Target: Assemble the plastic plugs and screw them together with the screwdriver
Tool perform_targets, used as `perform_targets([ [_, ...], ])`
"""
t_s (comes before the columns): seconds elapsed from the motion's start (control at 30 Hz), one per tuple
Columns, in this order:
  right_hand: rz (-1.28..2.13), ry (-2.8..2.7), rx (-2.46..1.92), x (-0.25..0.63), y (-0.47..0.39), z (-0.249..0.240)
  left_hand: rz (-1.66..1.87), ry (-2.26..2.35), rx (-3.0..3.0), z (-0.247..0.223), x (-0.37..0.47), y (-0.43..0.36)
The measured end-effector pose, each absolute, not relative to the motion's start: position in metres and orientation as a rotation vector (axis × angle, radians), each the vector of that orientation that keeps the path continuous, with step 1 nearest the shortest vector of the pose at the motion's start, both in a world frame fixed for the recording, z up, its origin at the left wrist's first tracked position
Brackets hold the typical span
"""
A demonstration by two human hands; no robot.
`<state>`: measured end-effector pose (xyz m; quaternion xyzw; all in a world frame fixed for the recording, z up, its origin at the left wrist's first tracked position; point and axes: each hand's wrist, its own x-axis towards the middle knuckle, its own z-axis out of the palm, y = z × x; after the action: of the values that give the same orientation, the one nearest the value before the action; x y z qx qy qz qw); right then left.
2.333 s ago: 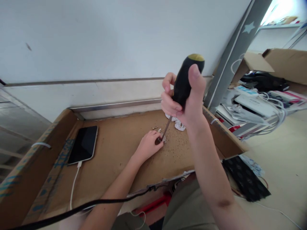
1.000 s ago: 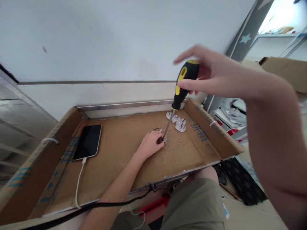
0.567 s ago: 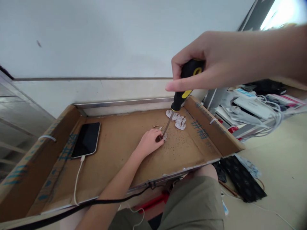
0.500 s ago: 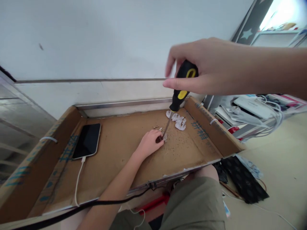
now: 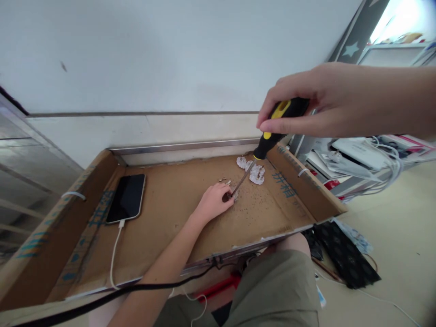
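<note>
My right hand (image 5: 299, 106) is closed round the black and yellow handle of a screwdriver (image 5: 267, 141), which leans to the right. Its metal shaft slants down to the fingertips of my left hand (image 5: 216, 200). That hand rests on the cardboard, its fingers pinched round a small clear plastic piece (image 5: 235, 195), mostly hidden by them. Just beyond it lie some small metal bits (image 5: 223, 180). Farther back sit several clear plastic pieces (image 5: 256, 174) with brass-coloured metal parts in them. Dark specks are scattered on the cardboard to the right of my left hand.
The cardboard tray (image 5: 163, 181) has raised side walls with cable ties. A phone (image 5: 126, 198) on a white charging cable (image 5: 113, 259) lies at its left. A black cable (image 5: 153, 287) crosses the front edge. White devices and cables (image 5: 361, 152) are stacked at the right.
My right hand has moved right and slightly down, and the screwdriver handle has tipped over to the right. The tip stays at my left hand, which has hardly moved.
</note>
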<state>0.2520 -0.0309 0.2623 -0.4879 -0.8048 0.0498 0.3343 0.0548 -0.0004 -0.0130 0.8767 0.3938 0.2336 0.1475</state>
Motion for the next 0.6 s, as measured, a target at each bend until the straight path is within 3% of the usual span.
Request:
perform_targets([
  [0.27, -0.330, -2.667, -1.448, 0.243, -0.043, 0.269, 0.662, 1.137, 2.515, -0.013, 0.054, -0.001],
  [0.6, -0.192, -2.730, -1.335, 0.235, -0.054, 0.266, 0.674, 1.148, 2.531, -0.014, 0.056, 0.000],
])
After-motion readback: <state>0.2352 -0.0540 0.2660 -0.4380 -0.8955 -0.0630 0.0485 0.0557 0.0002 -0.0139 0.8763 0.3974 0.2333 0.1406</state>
